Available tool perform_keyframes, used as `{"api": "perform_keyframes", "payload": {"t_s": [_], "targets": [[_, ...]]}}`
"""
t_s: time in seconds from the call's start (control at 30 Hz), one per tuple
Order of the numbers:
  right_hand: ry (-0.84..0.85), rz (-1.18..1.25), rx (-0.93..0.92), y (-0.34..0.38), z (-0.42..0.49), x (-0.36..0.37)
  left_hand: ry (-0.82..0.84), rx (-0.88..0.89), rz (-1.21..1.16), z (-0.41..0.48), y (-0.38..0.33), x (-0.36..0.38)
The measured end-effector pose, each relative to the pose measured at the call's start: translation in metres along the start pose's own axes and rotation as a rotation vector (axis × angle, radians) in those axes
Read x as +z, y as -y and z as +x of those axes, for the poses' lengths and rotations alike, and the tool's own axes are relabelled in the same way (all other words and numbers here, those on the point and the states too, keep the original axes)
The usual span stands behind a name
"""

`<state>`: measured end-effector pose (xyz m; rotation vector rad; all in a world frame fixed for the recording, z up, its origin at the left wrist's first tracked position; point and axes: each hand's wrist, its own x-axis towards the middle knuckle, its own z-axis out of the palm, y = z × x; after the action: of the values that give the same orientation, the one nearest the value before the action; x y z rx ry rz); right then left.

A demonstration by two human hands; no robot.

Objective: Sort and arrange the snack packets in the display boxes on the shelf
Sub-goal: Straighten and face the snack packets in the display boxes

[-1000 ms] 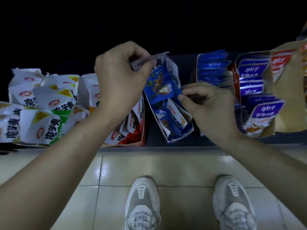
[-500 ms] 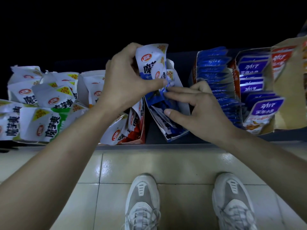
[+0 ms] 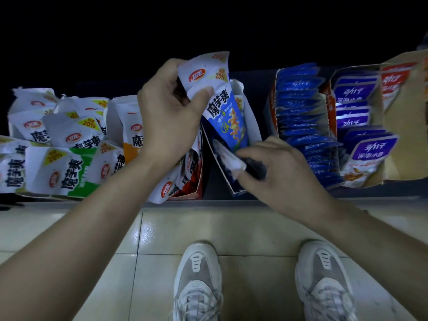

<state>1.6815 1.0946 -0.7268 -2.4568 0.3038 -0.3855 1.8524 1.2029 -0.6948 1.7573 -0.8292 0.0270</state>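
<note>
Holding the blue packet (image 3: 229, 117) by its top, your left hand (image 3: 169, 117) pinches it just over the middle box (image 3: 252, 122) at 12 o'clock. Your right hand (image 3: 282, 177) reaches into that box, too blurry to tell its grip. The blue rows (image 3: 301, 117) at 2 o'clock look neat. The white pile (image 3: 58, 144) at 9 o'clock looks messy, so I think much is left.

The left hand (image 3: 169, 117) and right hand (image 3: 284, 179) are bare. The left forearm (image 3: 76, 230) and right forearm (image 3: 370, 230) are also bare as far as the frame edge. The fingers (image 3: 203, 93) have short nails. The left shoe (image 3: 196, 281) and right shoe (image 3: 324, 281) are a matched pair of low sneakers. Each has grey suede-like panels, an off-white mesh toe, white laces and a pale tongue tab with short dark slots.
</note>
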Motion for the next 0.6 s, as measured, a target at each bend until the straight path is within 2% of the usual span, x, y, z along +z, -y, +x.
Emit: {"api": "perform_keyframes", "payload": {"t_s": [0.17, 0.3, 0.43, 0.6], "targets": [[0.048, 0.072, -0.037, -0.006, 0.001, -0.015, -0.12, 0.094, -0.006, -0.008, -0.001, 0.0], [0.073, 0.133, -0.069, -0.008, -0.013, -0.025, -0.144, 0.122, -0.044, -0.01, -0.003, 0.0], [0.075, 0.189, -0.032, -0.011, -0.026, -0.022, -0.034, 0.146, -0.067, -0.009, -0.001, -0.001], [0.098, 0.043, -0.044, -0.011, -0.025, -0.01, 0.112, 0.065, -0.002, -0.003, 0.002, 0.0]]}}
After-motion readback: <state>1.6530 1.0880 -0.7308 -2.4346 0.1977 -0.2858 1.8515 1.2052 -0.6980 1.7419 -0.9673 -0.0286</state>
